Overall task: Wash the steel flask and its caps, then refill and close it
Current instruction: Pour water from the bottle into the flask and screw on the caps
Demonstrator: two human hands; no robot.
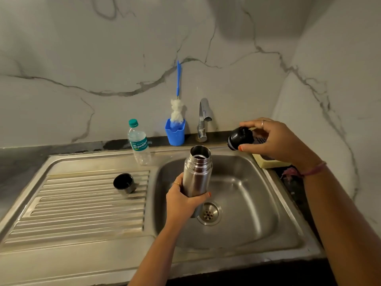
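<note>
Two hands share the work over the sink (292, 230): the left hand (183, 200) is wrapped round the lower body of the flask (197, 174), thumb across the front, and the right hand (276, 139) pinches the black stopper (240, 138) between thumb and fingertips, up and to the right of the flask's mouth. The flask stands nearly upright above the basin, its long axis tipped slightly, mouth open and facing up, its base close above the drain (209, 212). The stopper is clear of the flask, well apart from the neck and nearer the tap (203, 120), whose spout sits just behind and above the open mouth. No water shows running. The steel outer cup (124, 183) lies open side up on the ribbed drainboard, left of the basin and nearest the left hand, which is occupied. By my reading, washing has barely begun; the next move likely turns on bringing the mouth under the spout, a short way back and up, or setting the stopper down to free the right hand for the brush (177, 112) in its blue holder.
</note>
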